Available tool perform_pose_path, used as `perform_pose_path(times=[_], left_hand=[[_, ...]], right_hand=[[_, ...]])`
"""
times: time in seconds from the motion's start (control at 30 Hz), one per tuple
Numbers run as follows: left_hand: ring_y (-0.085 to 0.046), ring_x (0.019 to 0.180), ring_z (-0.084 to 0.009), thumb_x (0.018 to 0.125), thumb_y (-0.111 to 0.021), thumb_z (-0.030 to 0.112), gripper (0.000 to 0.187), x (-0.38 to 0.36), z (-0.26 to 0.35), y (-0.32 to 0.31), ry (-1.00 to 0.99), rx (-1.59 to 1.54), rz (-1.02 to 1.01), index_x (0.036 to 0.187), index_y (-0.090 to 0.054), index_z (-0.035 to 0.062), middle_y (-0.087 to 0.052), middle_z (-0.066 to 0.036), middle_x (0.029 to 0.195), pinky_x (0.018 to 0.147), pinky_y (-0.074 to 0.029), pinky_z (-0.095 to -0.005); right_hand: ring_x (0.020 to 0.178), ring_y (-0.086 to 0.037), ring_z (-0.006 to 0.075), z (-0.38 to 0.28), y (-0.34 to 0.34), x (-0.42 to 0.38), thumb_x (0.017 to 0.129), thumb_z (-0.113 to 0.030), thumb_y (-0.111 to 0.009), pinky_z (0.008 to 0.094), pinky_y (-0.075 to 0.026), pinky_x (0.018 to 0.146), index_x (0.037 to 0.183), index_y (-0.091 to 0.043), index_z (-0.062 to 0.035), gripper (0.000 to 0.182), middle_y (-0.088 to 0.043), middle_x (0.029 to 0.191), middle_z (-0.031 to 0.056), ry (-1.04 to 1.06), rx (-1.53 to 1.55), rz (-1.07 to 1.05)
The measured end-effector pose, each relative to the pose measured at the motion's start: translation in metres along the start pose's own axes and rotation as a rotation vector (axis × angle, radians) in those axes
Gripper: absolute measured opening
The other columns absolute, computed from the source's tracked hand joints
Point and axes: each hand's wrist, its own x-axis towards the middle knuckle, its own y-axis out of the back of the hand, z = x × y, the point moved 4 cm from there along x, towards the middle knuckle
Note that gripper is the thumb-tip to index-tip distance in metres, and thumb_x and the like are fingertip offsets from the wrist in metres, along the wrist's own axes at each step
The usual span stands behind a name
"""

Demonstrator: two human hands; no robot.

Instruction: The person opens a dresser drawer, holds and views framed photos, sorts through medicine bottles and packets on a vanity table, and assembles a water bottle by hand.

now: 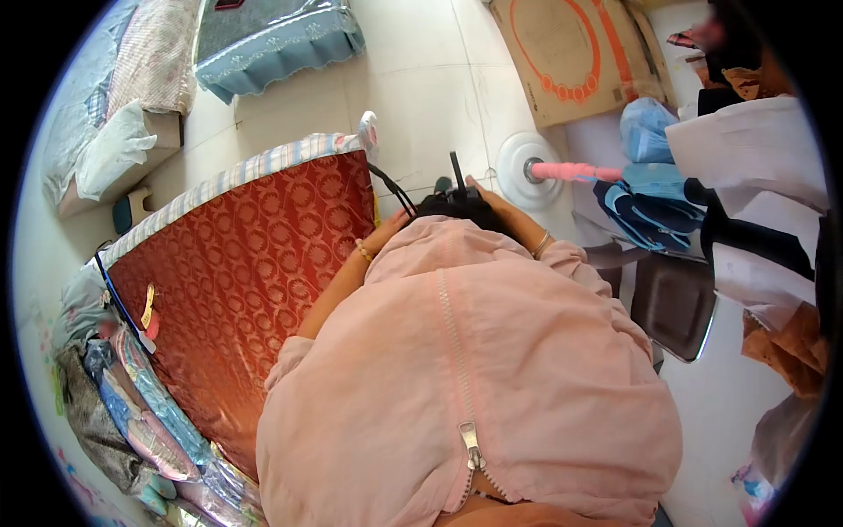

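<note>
Below me is my own pink zipped jacket, and both hands are beyond its lower front. My left hand, with a beaded bracelet at the wrist, is at the left side of a black item with straps. On the item's right side is my right hand, a thin bangle at its wrist. The jacket partly hides the item and the fingers of both hands. A black strap rises near my left hand, and a thin dark piece sticks up from the item's middle.
A red patterned cloth surface lies at left, with plastic-wrapped packs beside it. To the right are a round white base with a pink pole, a cardboard box, a blue bag, a brown-seated stool and hanging clothes.
</note>
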Motion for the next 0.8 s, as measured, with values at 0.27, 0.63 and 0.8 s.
perform_pose_path(times=[0.27,0.63,0.8], left_hand=[[-0.045,0.109,-0.0177,0.089,-0.050,0.021,0.046,-0.004,0.200,0.098,0.261,-0.446,0.205,0.129,-0.040,0.0009,-0.049,-0.011,0.119,0.095,-0.034,-0.0271],[-0.047,0.105,-0.0182,0.086,-0.055,0.022,0.055,-0.007,0.204,0.090,0.187,-0.645,0.208,0.133,-0.034,0.0024,-0.050,-0.013,0.115,0.092,-0.036,-0.0275],[-0.046,0.105,-0.0183,0.086,-0.055,0.022,0.054,-0.008,0.203,0.089,0.202,-0.636,0.216,0.133,-0.035,0.0027,-0.050,-0.012,0.116,0.092,-0.036,-0.0275]], right_hand=[[0.107,-0.048,0.0164,-0.135,-0.047,-0.172,0.087,-0.063,-0.032,0.0282,-0.035,0.095,0.123,-0.050,-0.0029,0.073,-0.052,0.115,0.0130,0.417,0.144,-0.221],[0.112,-0.048,0.0184,-0.130,-0.049,-0.185,0.091,-0.055,-0.033,0.0296,-0.037,0.096,0.121,-0.049,0.0002,0.065,-0.049,0.118,0.0129,0.473,0.111,-0.208],[0.107,-0.048,0.0182,-0.131,-0.051,-0.186,0.090,-0.058,-0.030,0.0290,-0.035,0.095,0.120,-0.051,-0.0009,0.068,-0.051,0.114,0.0125,0.481,0.102,-0.185]])
